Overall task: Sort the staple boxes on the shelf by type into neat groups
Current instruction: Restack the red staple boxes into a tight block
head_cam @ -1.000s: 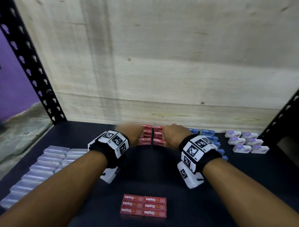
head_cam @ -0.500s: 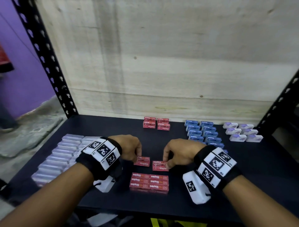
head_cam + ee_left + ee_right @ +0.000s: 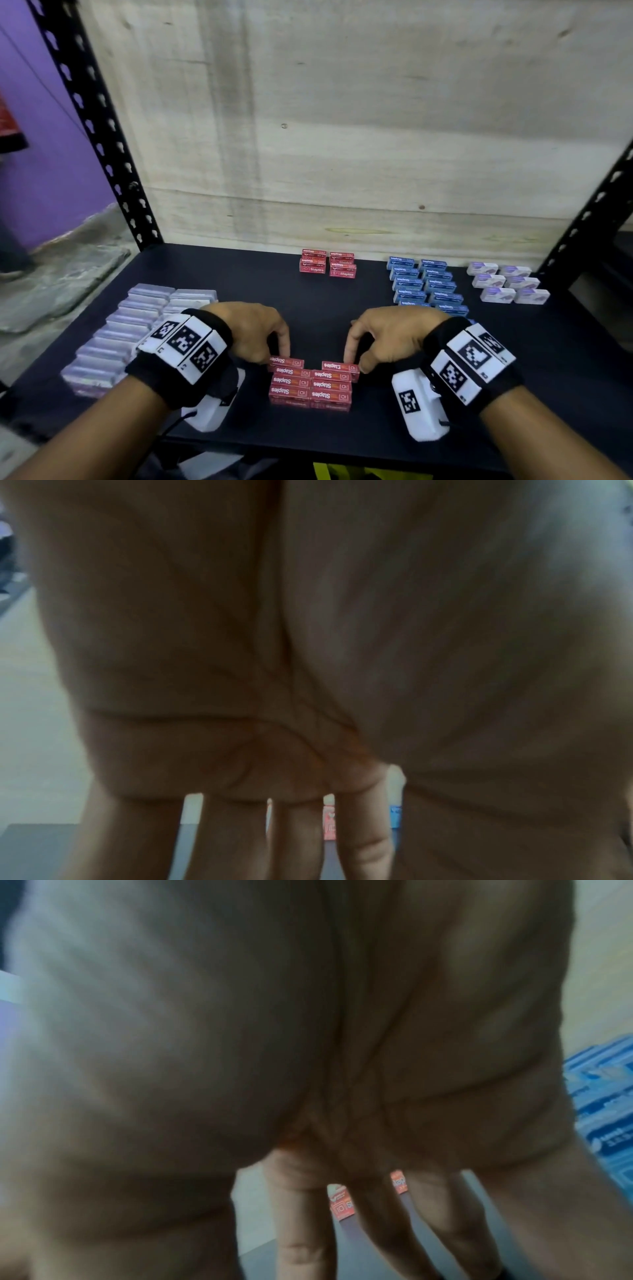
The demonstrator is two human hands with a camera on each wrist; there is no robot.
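Two columns of red staple boxes lie near the shelf's front edge. My left hand pinches one red box at the far end of the left column. My right hand pinches another red box at the far end of the right column. A second group of red boxes stands at the back by the wall. Both wrist views are filled by blurred palms, with the far red boxes glimpsed between downward-pointing fingers.
Clear plastic boxes lie in rows at the left. Blue boxes form two columns right of centre, with white-and-purple boxes beyond them. A plywood wall backs the dark shelf, which black perforated uprights flank.
Both hands took one red box each from the back group and drew them toward me. The two boxes now sit against the far end of the front columns.
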